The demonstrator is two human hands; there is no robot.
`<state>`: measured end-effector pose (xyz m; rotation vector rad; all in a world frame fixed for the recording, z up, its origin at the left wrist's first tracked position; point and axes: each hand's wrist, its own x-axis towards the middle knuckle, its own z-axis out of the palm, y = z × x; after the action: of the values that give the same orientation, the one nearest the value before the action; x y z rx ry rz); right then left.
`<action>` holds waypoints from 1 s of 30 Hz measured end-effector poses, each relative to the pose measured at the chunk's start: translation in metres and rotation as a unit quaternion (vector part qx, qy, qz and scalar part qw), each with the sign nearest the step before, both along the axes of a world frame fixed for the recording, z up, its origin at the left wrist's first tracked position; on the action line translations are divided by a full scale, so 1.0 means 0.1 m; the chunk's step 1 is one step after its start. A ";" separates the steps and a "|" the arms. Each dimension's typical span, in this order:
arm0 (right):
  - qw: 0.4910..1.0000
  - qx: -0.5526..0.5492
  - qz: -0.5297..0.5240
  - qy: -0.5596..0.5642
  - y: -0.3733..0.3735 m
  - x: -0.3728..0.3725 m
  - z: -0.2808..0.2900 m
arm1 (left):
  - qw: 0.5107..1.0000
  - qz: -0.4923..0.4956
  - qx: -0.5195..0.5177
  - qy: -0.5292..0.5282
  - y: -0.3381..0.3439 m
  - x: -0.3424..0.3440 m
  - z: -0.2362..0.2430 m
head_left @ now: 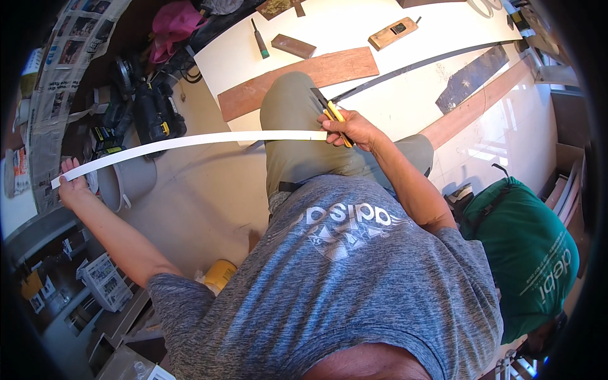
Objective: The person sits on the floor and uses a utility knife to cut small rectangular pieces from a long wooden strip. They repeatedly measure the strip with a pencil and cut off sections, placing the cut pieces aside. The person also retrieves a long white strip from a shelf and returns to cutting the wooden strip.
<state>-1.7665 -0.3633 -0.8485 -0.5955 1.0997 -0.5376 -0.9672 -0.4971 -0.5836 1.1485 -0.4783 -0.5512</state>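
Our right hand (351, 131) clasps a yellow-and-black tool (334, 111) and one end of the white strip (209, 139); our left hand (74, 190) grips the other end, past a grey bucket (140, 178), while our knee (288, 95) (olive-trousered) hides part of a brown board (342, 66)

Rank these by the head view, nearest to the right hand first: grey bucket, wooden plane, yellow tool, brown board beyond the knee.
From the right hand:
1. Yellow tool: held in it.
2. Brown board: ahead, beyond the knee.
3. Wooden plane: farther ahead, past the board's right end.
4. Grey bucket: far left.
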 end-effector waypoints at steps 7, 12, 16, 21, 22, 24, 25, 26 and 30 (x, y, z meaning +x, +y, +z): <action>1.000 -0.027 0.016 0.004 0.05 0.02 0.02 | 0.999 -0.050 -0.004 0.004 -0.05 -0.05 0.05; 0.999 -0.029 0.016 0.012 0.05 0.01 0.04 | 0.991 -0.128 -0.025 -0.009 -0.12 -0.15 0.18; 0.999 -0.031 0.012 0.013 0.03 -0.04 0.13 | 0.991 -0.093 -0.033 -0.091 -0.02 -0.65 0.51; 0.998 -0.051 -0.009 -0.022 -0.03 -0.05 0.27 | 0.984 -0.063 -0.067 -0.155 0.07 -1.01 0.96; 0.997 -0.059 -0.016 -0.041 -0.06 -0.04 0.29 | 0.988 -0.042 -0.070 -0.134 0.05 -0.89 1.01; 0.997 -0.062 -0.021 -0.040 -0.10 -0.04 0.32 | 0.984 -0.074 -0.104 -0.127 -0.02 -0.47 1.07; 0.997 -0.064 -0.026 -0.037 -0.12 -0.04 0.33 | 0.982 -0.076 -0.116 -0.127 -0.06 -0.19 1.16; 0.996 -0.069 -0.027 -0.044 -0.14 -0.04 0.34 | 0.976 -0.107 -0.140 -0.129 -0.10 0.10 1.23; 0.995 -0.077 -0.034 -0.045 -0.21 -0.05 0.39 | 0.913 -0.327 -0.241 -0.024 -0.13 0.69 1.61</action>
<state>-1.7719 -0.3847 -0.8092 -0.6632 1.0018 -0.7067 -0.8984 -0.5098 -0.4224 0.5049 -0.9962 -0.9199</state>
